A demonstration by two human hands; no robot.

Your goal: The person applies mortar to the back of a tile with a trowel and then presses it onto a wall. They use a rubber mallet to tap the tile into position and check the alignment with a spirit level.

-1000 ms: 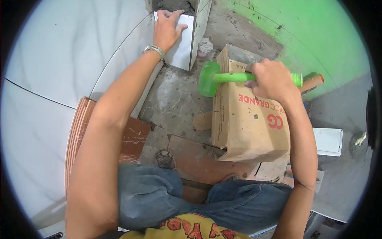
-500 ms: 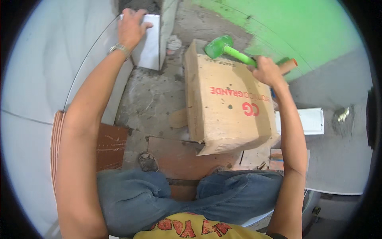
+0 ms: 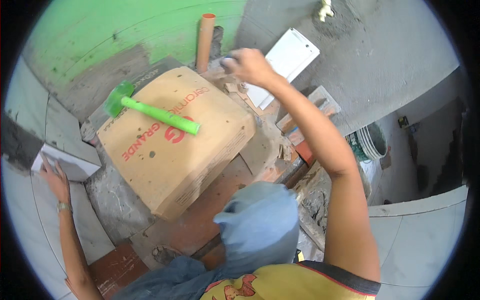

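Note:
My left hand [image 3: 56,180] rests with fingers stretched against a white tile piece [image 3: 80,169] in the lower corner of the tiled wall at left. My right hand [image 3: 247,66] is raised beyond the box, beside an orange pipe [image 3: 205,40], its fingers curled round something small and bluish that I cannot make out. A green rubber mallet [image 3: 160,115] lies on top of the cardboard box [image 3: 185,160], away from both hands. Just right of my right hand, long white tile pieces [image 3: 287,55] lean against the grey wall.
A green-painted wall [image 3: 100,30] stands behind the box. A pipe fitting [image 3: 325,11] sticks out of the grey wall [image 3: 390,45]. A white bucket [image 3: 372,142], a stained trowel-like board [image 3: 325,105] and mortar-covered debris [image 3: 312,200] are at the right. Brown tiles [image 3: 112,270] lie at the lower left.
My right hand has let go of the mallet, leaving it on the box, and moved beyond it. The view has turned rightward. My left hand stays at the white tile, its fingers lower on it.

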